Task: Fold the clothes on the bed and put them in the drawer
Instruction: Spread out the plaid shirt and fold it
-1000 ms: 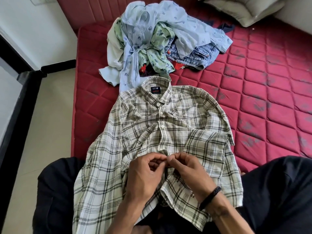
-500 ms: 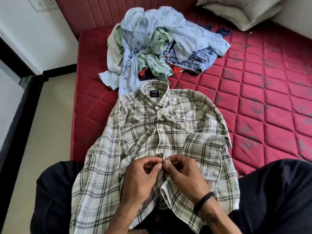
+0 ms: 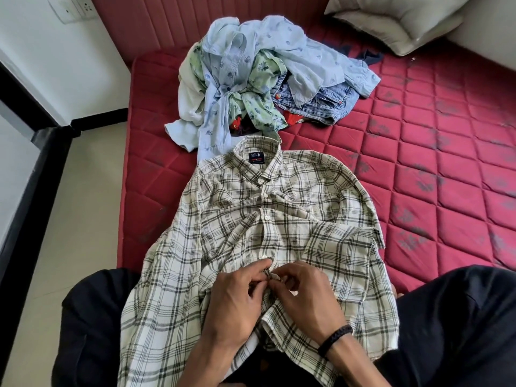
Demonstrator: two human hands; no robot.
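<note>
Plaid shirt [image 3: 268, 219] lies front-up on red mattress [image 3: 418, 191], hem over person's lap, so placket is near | left hand [image 3: 234, 300] and right hand [image 3: 304, 297] both pinch placket, probably buttoning before fold | clothes pile [image 3: 251, 79] waits behind collar, unfolded

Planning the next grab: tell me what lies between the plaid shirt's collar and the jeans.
In the head view, a green printed shirt and bare red mattress lie between the plaid shirt and jeans.

Single head-worn view, looking forward and steeply down, close over the lap and bed [image 3: 418, 169] edge; no second view
</note>
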